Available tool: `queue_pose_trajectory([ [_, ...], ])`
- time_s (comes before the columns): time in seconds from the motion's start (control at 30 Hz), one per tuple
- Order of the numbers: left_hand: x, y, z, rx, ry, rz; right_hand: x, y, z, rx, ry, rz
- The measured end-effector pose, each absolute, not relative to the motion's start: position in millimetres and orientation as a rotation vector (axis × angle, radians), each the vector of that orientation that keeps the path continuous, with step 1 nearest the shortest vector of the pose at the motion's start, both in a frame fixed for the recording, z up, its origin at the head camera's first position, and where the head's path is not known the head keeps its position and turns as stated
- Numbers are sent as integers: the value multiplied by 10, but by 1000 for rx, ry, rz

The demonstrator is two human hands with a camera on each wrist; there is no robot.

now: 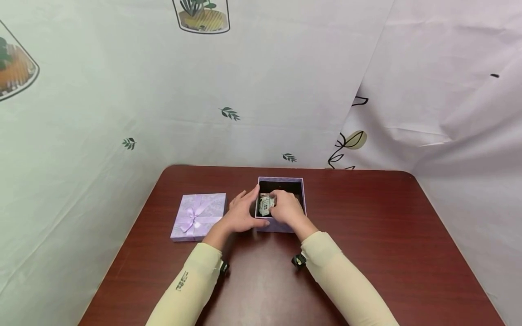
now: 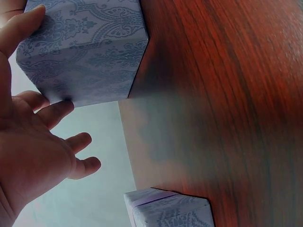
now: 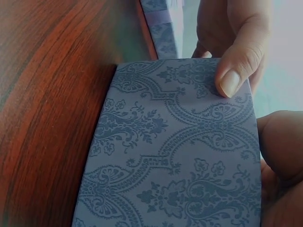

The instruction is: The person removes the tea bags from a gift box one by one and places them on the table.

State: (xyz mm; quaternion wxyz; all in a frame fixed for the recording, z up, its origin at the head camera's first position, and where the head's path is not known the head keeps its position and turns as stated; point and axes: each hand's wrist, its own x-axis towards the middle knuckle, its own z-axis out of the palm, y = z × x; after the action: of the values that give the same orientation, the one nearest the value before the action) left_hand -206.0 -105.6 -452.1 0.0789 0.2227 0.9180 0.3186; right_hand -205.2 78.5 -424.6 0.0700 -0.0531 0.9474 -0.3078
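Observation:
A lavender gift box (image 1: pixel 281 225) with a dark inside stands upright on the table, its damask pattern plain in the right wrist view. My left hand (image 1: pixel 241 213) steadies it at the near left corner. The left thumb (image 2: pixel 29 24) presses the front face, two fingers touch the left side, and the other fingers stick out free. Reaching into the box from the right, my right hand (image 1: pixel 287 208) pinches a small pale packet (image 1: pixel 266 205) with dark print by its right edge. The right fingertips are partly hidden inside the box.
Left of the box lies its lavender lid (image 1: pixel 198 216), with a ribbon and bow on top. Both rest on a dark red-brown wooden table (image 1: pixel 367 226). A white printed cloth (image 1: pixel 277 90) hangs behind and along the sides.

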Motion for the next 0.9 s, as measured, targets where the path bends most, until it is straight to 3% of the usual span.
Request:
queue_pose_trajectory([
  [0.9, -2051, -1058, -4533, 660, 2741, 948, -2027, 780, -4192, -161, 2922, -945],
])
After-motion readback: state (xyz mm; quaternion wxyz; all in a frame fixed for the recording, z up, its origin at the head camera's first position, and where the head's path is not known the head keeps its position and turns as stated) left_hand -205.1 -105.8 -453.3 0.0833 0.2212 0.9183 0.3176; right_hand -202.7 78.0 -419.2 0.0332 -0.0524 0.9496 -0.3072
